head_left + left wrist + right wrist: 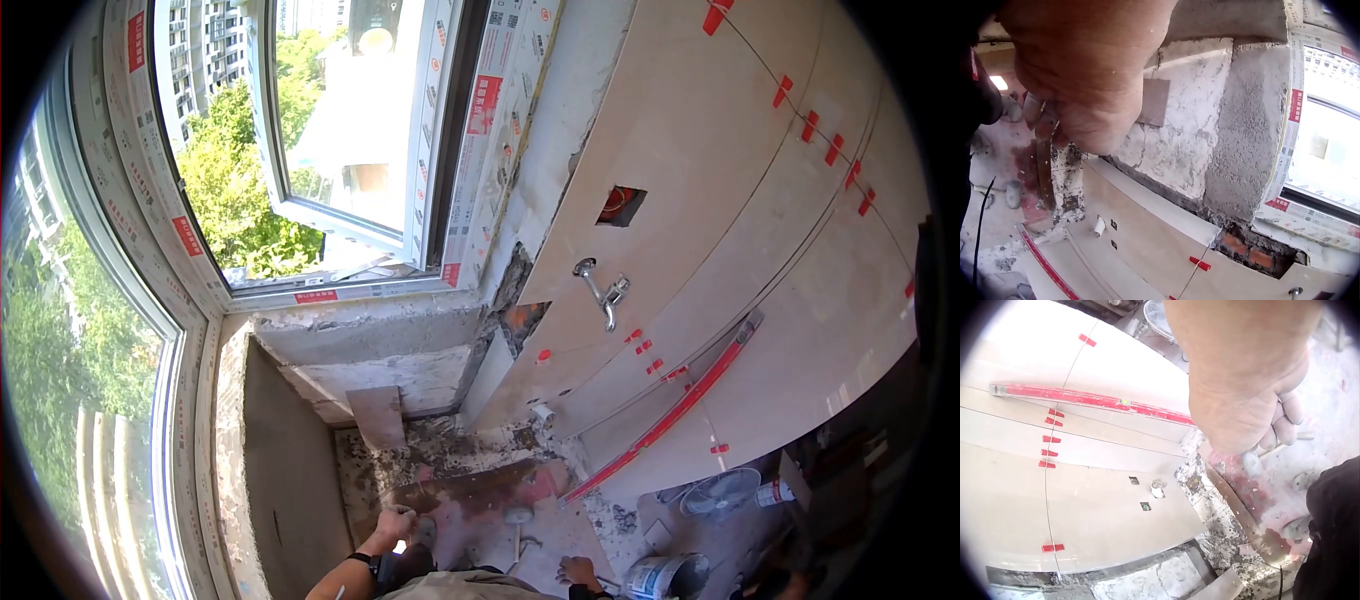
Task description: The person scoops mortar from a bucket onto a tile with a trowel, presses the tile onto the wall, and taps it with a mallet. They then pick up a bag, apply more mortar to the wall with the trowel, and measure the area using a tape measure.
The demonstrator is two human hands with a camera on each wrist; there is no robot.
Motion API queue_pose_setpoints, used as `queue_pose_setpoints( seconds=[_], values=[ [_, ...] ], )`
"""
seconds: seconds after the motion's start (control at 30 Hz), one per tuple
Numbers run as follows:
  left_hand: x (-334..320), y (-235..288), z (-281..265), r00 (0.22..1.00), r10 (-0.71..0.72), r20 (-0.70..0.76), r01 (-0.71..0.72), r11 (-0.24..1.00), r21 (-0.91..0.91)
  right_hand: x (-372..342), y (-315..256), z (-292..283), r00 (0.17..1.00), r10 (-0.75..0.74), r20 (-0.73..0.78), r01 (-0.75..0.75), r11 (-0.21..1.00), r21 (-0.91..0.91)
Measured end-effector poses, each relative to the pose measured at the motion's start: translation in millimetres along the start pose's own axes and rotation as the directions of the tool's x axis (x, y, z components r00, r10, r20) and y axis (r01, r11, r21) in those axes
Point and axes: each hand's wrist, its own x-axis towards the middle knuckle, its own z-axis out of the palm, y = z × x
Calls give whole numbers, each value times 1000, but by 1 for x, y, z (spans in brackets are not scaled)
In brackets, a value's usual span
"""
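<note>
My left hand (pixel 395 524) hangs in front of the body near the bottom of the head view, fingers bent; whether they hold anything is hidden. In the left wrist view, the left hand (pixel 1088 81) covers the upper left, fingertips partly out of sight. To the right of the body, my right hand (pixel 578 571) hangs low with loosely curled fingers and nothing visible in it. The right hand (pixel 1247 394) looks equally loose in the right wrist view. Between the hands, a mallet (pixel 518 515) lies on the stained floor; its head (pixel 1252 464) is below the right fingertips.
A long red level (pixel 660 425) leans along the tiled wall, where red clips sit in the joints. A tap (pixel 606 295) sticks out above. A bucket (pixel 655 577) and a fan (pixel 720 492) stand at right. One tile piece (pixel 377 418) leans below the open window.
</note>
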Motion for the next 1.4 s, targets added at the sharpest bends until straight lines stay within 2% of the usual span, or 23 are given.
queue_pose_setpoints(
  seconds=[0.23,0.37,0.8,1.0,1.1,1.2,1.3,1.4],
  values=[
    [-1,2,0,999,8,-37,-5,997,77,4,-1,-2,999,28,33,-28,999,17],
    [13,-11,-1,1000,13,-20,-12,998,67,-2,-5,2,1000,18,1,-18,1000,-8],
    [5,-8,-1,999,-40,-7,40,999,-2,-6,-2,5,1000,0,-8,1,1000,1],
    [10,-13,0,1000,-27,-5,27,1000,10,2,5,2,999,8,34,-10,997,71],
    [5,-7,0,999,-37,-1,37,999,17,17,16,-2,990,51,133,-73,983,170],
    [0,-3,0,999,-49,-1,49,999,16,11,13,2,999,36,40,-39,996,78],
    [-5,2,1,999,-52,-7,52,998,25,26,25,-1,994,45,101,-60,988,141],
    [-3,0,0,999,-53,-5,53,998,32,5,11,6,999,24,30,-25,999,44]
  ],
)
